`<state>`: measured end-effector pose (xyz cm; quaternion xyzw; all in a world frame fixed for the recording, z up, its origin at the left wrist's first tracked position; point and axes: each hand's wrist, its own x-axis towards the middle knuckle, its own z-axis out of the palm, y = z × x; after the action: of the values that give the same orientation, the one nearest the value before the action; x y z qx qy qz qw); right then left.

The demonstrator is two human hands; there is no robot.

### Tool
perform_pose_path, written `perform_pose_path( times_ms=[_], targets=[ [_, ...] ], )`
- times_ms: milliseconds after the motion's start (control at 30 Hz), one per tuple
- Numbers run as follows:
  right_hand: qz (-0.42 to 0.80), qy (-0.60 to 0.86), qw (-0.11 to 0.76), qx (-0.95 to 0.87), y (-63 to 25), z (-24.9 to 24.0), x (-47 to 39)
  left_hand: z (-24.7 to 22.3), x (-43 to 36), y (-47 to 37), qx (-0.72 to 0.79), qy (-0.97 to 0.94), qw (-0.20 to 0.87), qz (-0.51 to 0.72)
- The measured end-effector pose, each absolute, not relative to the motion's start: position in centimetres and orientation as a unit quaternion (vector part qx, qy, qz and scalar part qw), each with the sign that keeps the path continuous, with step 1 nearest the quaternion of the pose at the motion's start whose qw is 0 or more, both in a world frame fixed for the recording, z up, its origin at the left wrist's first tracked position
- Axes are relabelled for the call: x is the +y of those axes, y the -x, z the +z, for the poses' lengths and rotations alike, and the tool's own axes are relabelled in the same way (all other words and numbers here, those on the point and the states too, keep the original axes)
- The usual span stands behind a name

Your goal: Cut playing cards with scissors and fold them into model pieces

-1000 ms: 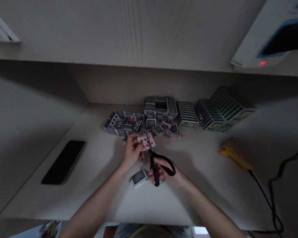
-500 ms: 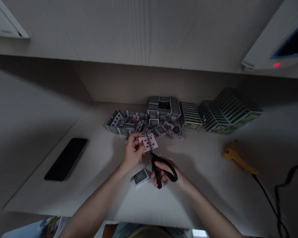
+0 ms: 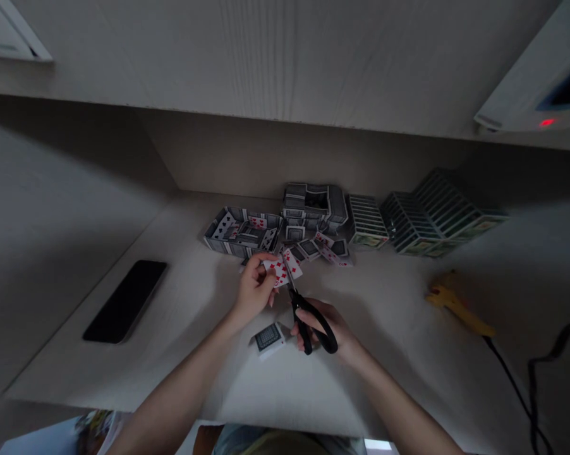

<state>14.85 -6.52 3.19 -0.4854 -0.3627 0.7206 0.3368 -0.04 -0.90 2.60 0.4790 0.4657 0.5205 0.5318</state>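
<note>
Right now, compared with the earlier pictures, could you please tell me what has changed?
The handles of the scissors in the right hand have drawn closer together. Nothing was newly grasped or let go: the left hand still holds the diamond card at the blades. The card stack, phone and yellow tool stayed put.

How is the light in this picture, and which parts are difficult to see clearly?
Head view: dim overall, desk brightest near its front edge; soft shadows beside left hand and right hand. Head view, right side: striped blocks fade into darkness and the yellow tool looks blurred.
</note>
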Motion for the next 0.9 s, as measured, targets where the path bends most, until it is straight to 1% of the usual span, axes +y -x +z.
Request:
perform_pose_path(
  times_ms=[300,900],
  targets=[
    [0.714,0.490,0.324,-0.381,-15.26,2.76,-6.35,2.78,-0.83,0.23,0.459,-0.487,0.537,0.514],
    [0.711,0.488,0.348,-0.367,-15.11,3.04,-6.20,3.37,-0.67,0.51,0.465,-0.474,0.536,0.521]
  ],
)
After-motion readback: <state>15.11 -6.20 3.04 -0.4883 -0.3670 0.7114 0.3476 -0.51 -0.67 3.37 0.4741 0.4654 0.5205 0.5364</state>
